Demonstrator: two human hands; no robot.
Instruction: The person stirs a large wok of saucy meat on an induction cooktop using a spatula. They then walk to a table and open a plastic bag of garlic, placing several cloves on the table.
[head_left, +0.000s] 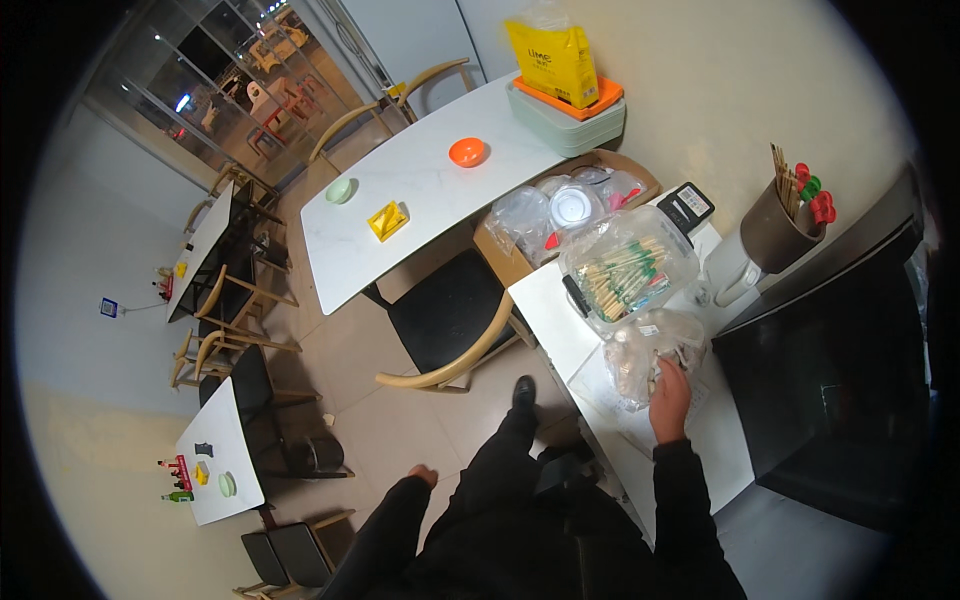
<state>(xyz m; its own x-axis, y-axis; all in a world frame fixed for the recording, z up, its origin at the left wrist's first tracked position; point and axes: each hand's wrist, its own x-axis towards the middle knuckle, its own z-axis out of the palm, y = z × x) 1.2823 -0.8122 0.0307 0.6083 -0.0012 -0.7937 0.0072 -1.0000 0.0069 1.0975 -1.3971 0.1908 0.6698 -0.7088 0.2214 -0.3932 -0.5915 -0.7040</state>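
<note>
My right hand (671, 401) is at a clear plastic bag (626, 360) of pale, rounded items on the white counter (637, 457); its fingertips touch the bag's opening, and whether they grip it is not plain. Beyond the bag stands a clear plastic box (679, 259) with many paper-wrapped chopsticks (626, 277) in it. My left hand (425, 474) hangs low over the floor beside my leg, away from every table, its fingers partly hidden by the sleeve and curled.
A chair (446, 311) stands left of the counter. The long white table (420, 187) bears an orange bowl (466, 152), a green bowl (339, 190) and a yellow tissue pack (388, 220). A cardboard box (501, 259) of plastic-wrapped tableware adjoins it. A black screen-like panel (825, 405) is at right.
</note>
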